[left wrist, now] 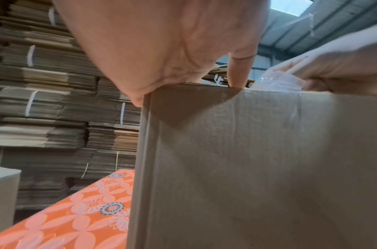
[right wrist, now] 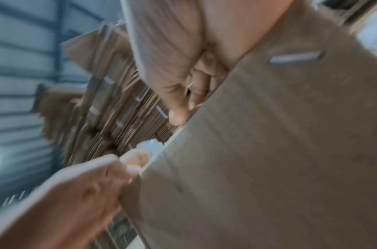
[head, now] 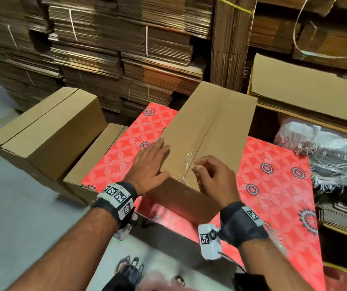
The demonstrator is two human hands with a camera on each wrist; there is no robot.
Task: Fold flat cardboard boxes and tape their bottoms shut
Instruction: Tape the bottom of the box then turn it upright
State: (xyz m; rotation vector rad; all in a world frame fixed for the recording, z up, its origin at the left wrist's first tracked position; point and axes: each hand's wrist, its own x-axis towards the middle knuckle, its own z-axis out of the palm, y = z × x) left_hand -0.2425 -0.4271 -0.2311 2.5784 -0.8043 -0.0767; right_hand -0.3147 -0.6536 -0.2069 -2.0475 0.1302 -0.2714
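A brown cardboard box (head: 210, 122) stands on the red flower-patterned table (head: 273, 185) with its closed flaps facing up. Clear tape (head: 187, 162) runs along the middle seam, and its near end is loose and crinkled at the box's front edge. My left hand (head: 149, 164) lies flat on the left flap near the front corner, fingers straight, pressing it down. In the left wrist view its palm (left wrist: 162, 50) sits on the box's corner (left wrist: 247, 168). My right hand (head: 212, 175) hovers over the front edge with curled fingers that pinch the loose tape end (left wrist: 277, 80).
Two folded boxes (head: 48, 135) (head: 97, 154) sit left of the table. Tied bundles of flat cardboard (head: 105, 49) fill the back wall. More flat sheets (head: 307, 89) and a white woven sack (head: 332, 152) lie at the right. Grey floor (head: 21, 217) lies to the left.
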